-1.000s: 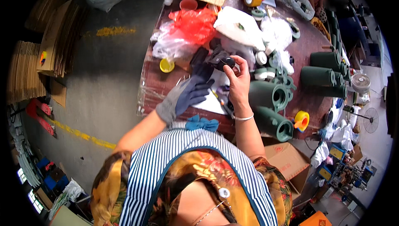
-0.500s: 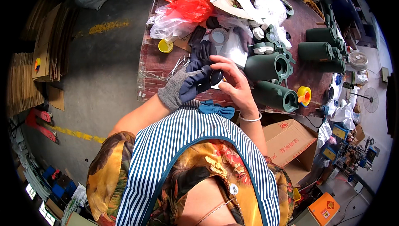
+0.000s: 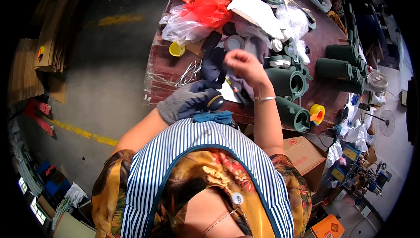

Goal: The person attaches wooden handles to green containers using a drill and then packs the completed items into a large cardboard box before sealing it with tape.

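My left hand (image 3: 186, 100), in a grey and navy work glove, is closed round a small round black part (image 3: 215, 102) with a thin gold ring, close to my apron. Its exact kind I cannot make out. My bare right hand (image 3: 248, 68), a bangle at its wrist, is raised over the table with the fingers curled together; whether something small sits in them is hidden. Beside its fingertips a dark navy glove (image 3: 213, 65) lies on the table. Below the right hand are a white sheet (image 3: 229, 92) and a slim pen-like tool (image 3: 234, 90).
Dark green tube-shaped housings (image 3: 286, 82) lie right of my right hand, with several more (image 3: 334, 69) beyond. Yellow tape (image 3: 317, 113) sits near the table edge. A red plastic bag (image 3: 208, 8), a yellow lid (image 3: 176, 49) and silvery wires (image 3: 189, 74) are at left. A cardboard box (image 3: 304, 155) stands below.
My left hand has drawn back toward the apron with the black part. My right hand has moved away from it, forward and up, and its fingers have curled in.
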The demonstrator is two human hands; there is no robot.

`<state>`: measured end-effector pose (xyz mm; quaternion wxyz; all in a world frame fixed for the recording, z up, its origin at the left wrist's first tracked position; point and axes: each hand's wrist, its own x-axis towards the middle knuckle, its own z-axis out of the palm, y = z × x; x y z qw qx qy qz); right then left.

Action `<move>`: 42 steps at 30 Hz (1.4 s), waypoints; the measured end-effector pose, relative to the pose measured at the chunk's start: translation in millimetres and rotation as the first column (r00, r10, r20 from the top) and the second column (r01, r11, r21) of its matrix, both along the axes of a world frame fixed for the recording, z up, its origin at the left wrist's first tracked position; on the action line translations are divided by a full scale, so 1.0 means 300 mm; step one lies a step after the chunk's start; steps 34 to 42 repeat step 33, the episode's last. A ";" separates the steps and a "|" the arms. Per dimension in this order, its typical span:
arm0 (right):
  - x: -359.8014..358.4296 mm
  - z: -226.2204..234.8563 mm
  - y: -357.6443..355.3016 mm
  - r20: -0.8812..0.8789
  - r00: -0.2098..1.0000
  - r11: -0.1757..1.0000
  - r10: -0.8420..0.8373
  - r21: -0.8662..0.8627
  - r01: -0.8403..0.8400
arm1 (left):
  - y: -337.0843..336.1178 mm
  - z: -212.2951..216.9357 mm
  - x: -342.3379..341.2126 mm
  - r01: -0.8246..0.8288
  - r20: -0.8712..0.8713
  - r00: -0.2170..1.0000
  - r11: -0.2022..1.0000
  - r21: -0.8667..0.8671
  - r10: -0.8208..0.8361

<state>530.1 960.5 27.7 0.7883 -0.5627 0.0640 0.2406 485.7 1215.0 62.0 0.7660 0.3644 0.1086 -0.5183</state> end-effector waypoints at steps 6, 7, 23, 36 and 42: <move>0.369 -0.265 -0.328 -0.158 0.889 0.856 -0.429 0.243 0.456 | 0.037 -0.051 0.036 -0.158 -0.138 0.981 0.970 -0.183 0.134; 0.430 -0.260 -0.321 -0.159 0.829 0.796 -0.537 0.232 0.560 | 0.042 -0.054 0.042 -0.165 -0.139 0.980 0.972 -0.169 0.142; 0.549 -0.115 -0.340 0.174 0.873 -0.098 0.456 -0.965 0.243 | -0.105 -0.040 0.134 -0.328 -0.066 0.944 0.902 -0.280 0.323; -0.055 0.208 0.037 0.548 0.835 0.853 0.041 -0.455 0.257 | -0.090 -0.064 0.099 -0.379 -0.150 0.925 0.874 -0.304 0.349; -0.055 0.208 0.037 0.548 0.835 0.853 0.041 -0.455 0.257 | -0.090 -0.064 0.099 -0.379 -0.150 0.925 0.874 -0.304 0.349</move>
